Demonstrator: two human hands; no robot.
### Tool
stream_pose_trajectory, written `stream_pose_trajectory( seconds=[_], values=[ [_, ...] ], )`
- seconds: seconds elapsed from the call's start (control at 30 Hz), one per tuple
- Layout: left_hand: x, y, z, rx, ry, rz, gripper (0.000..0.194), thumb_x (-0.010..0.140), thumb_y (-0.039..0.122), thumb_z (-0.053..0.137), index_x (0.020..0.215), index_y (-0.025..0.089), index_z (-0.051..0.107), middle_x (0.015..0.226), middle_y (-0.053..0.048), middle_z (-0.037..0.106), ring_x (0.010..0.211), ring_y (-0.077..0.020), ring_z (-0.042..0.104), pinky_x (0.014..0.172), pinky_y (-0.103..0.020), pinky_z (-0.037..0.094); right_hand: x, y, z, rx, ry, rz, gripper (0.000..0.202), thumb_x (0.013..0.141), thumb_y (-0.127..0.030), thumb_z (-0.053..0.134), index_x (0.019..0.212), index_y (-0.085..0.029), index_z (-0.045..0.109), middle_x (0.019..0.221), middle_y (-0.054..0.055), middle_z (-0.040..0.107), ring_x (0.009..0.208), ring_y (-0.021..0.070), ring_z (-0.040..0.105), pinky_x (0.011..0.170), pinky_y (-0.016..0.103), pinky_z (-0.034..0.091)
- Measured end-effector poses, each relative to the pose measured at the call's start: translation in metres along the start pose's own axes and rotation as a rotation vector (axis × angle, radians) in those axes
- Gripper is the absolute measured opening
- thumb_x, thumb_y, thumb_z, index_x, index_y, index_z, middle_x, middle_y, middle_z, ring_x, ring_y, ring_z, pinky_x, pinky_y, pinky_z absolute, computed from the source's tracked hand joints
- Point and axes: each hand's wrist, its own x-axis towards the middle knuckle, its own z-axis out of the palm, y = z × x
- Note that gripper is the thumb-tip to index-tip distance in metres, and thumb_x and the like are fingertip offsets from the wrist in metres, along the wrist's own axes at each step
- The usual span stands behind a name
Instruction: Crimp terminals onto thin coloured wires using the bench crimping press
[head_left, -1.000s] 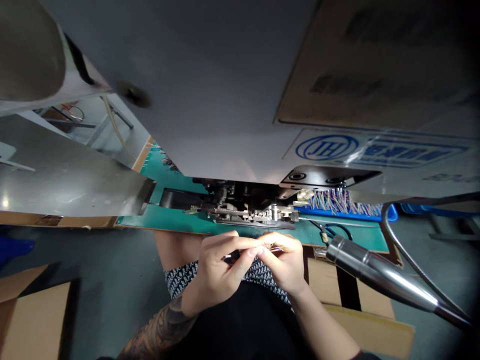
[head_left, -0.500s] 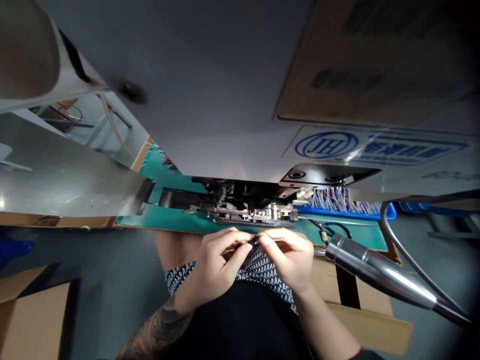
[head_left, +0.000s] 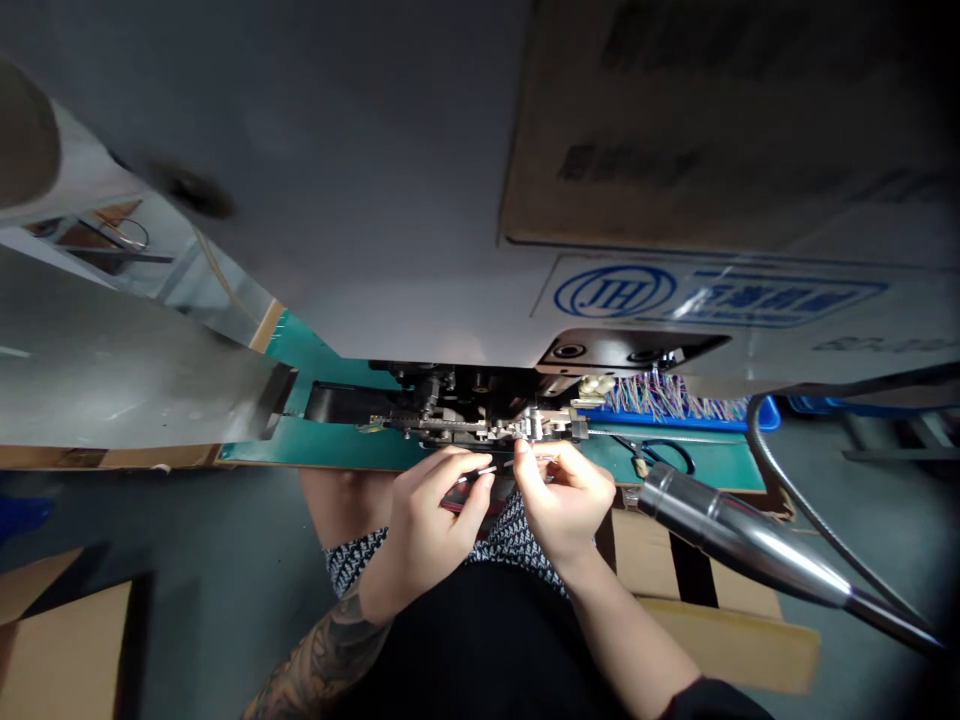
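Observation:
My left hand is closed in a pinch on a thin wire, whose pale end pokes out past the fingertips. Beneath those fingers a dark red and black strand shows, mostly hidden by the hand. My right hand is also pinched, at the front edge of the machine's metal head. A thin, light-coloured end sticks out to the left of its fingertips; the rest of that piece is covered. A small gap separates the two hands.
The grey machine body looms overhead. A green work mat covers the bench. To the right are a blue tray of many coloured wires, blue-handled scissors and a metal lamp. Cardboard boxes stand below.
The hands have parted slightly from where their fingertips met. My right hand has risen towards the machine head. The whole view has shifted a little.

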Motion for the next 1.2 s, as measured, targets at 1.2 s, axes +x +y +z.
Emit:
stream_pose_trajectory(
  seconds=[1.2],
  values=[
    [0.002,-0.002,0.002,0.093,0.065,0.067,0.015,0.098,0.007,0.066,0.103,0.017,0.076,0.097,-0.006,0.08,0.087,-0.0179,0.077,0.08,-0.03,0.062,-0.001,-0.002,0.009,0.135,-0.032,0.19,0.025,0.092,-0.025,0.079,0.069,-0.017,0.071,0.05,-0.007,0.055,0.04,0.0082,0.043,0.039,0.021,0.038]
  ],
)
